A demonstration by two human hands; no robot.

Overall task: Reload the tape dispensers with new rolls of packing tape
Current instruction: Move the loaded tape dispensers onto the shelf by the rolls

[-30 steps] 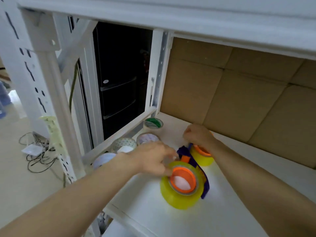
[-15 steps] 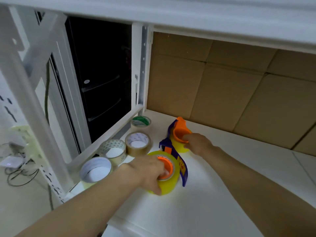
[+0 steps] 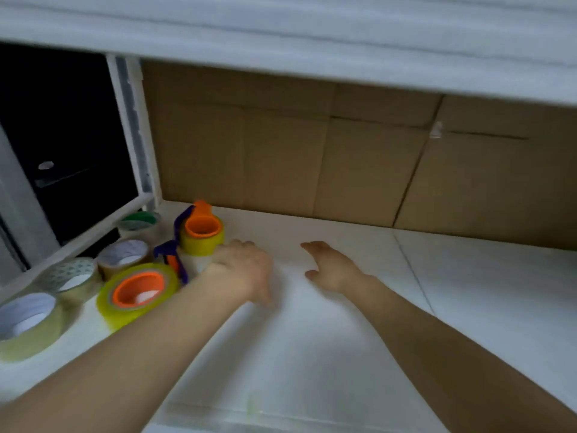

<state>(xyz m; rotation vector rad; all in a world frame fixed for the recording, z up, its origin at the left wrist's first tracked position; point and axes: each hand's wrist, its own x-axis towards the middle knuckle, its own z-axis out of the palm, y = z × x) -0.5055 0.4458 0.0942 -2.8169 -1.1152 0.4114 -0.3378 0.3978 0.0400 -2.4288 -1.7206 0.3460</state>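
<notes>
Two tape dispensers lie on the white shelf [image 3: 312, 354], each with a yellow roll on an orange hub and a purple frame. The near dispenser [image 3: 137, 292] lies at the left. The far dispenser [image 3: 201, 234] stands behind it, close to the cardboard wall. My left hand [image 3: 243, 270] hovers just right of both, fingers loosely curled, holding nothing. My right hand [image 3: 331, 267] is held flat and open over bare shelf, apart from the dispensers.
Several loose tape rolls line the shelf's left edge: a clear roll [image 3: 28, 323], a patterned roll [image 3: 73, 275], a brown roll [image 3: 123, 257] and a green-cored roll [image 3: 139, 221]. Cardboard [image 3: 343, 157] backs the shelf. An upper shelf [image 3: 281, 35] hangs overhead.
Both hands have let go of the dispensers and moved right. My view has swung right and the picture is blurred by motion.
</notes>
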